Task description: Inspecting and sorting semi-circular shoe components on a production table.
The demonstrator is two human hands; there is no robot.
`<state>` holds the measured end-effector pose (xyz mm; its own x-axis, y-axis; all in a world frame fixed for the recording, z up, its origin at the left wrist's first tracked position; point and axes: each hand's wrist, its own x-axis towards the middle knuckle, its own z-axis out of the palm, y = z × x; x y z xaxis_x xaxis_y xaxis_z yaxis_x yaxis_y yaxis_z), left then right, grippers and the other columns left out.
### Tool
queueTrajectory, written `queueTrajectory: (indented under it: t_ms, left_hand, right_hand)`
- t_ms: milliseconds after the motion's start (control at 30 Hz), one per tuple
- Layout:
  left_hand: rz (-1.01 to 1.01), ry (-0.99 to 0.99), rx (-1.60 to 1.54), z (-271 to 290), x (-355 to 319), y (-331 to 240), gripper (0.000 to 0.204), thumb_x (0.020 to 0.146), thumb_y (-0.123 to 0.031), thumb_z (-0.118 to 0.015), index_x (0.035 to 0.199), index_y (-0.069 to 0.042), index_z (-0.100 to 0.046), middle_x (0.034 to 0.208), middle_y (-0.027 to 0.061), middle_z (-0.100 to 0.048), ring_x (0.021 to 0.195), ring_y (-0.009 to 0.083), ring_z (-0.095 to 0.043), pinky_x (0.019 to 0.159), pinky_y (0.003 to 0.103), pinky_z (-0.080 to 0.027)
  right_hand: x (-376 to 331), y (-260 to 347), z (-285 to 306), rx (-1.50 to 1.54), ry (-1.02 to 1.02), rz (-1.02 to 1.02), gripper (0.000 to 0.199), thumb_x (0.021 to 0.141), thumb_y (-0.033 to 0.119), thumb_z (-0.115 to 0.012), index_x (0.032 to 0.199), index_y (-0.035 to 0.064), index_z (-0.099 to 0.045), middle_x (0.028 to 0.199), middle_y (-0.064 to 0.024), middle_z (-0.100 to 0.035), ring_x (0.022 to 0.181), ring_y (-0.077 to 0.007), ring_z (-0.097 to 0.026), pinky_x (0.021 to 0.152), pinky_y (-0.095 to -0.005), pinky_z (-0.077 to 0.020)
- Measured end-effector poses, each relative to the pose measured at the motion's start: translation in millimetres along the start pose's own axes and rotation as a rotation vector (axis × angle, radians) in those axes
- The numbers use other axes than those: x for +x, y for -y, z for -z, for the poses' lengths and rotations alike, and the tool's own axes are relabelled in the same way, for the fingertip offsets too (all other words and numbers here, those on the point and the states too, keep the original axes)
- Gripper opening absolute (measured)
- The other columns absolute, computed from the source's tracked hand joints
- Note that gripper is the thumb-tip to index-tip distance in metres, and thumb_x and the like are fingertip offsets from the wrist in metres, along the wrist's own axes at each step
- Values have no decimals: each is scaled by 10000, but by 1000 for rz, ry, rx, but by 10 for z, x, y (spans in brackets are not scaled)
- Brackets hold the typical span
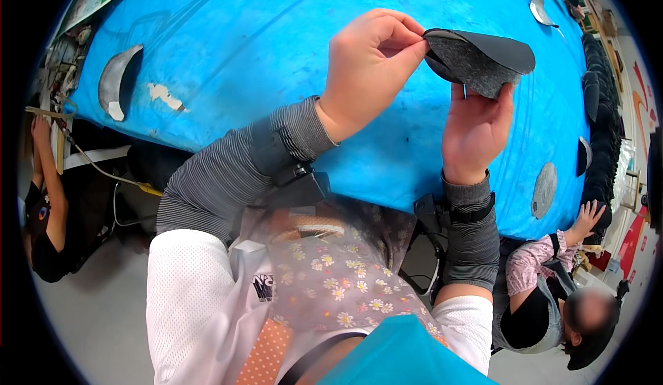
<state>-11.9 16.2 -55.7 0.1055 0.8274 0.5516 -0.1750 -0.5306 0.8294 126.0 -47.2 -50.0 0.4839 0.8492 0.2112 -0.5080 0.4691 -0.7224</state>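
Note:
A curved black piece with a grey, felt-like face, shaped like a cap visor (476, 57), is held up above the blue table cover (276, 46). My left hand (369, 74) pinches its left tip between thumb and fingers. From below, my right hand (478, 133) grips its lower edge, with the thumb on the right and fingertips partly hidden at the grey face. The piece is bent, so both its smooth black side and its grey side show.
Another curved grey-and-black piece (120, 83) lies at the left, near a torn white patch (167, 97). A flat grey oval piece (544, 190) rests at the right. A long row of black curved pieces (599, 116) lines the right edge. A co-worker (542, 288) sits at the lower right.

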Motion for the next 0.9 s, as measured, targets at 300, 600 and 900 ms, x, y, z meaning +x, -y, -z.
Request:
queueTrajectory:
  t_ms: [300, 600, 900]
  left_hand:
    - [-23, -6, -50, 67, 45, 16, 70, 790, 28, -679, 813, 19, -614, 934, 67, -653, 783, 76, -615, 717, 231, -527]
    - [-560, 106, 29, 243, -30, -228, 708, 631, 123, -724, 1205, -69, -355, 835, 145, -625, 726, 198, -638, 678, 322, -543]
    - [-716, 198, 3, 305, -80, -160, 678, 643, 79, -738, 1227, -62, -423, 879, 112, -617, 737, 204, -607, 691, 360, -547]
  right_hand:
    - [36, -14, -29, -25, 7, -53, 371, 994, 320, -375, 1276, 98, -470, 1249, -56, -549, 1155, -204, -497, 981, -395, -381]
    - [-69, -2, 169, 351, 123, -183, 551, 913, 424, -396, 1336, 70, -415, 1317, -100, -489, 1201, -298, -479, 1027, -515, -348]
    - [-76, -121, 282, 265, 273, -122, 662, 903, 555, -303, 1372, 93, -378, 1354, -128, -449, 1207, -375, -465, 1024, -637, -306]
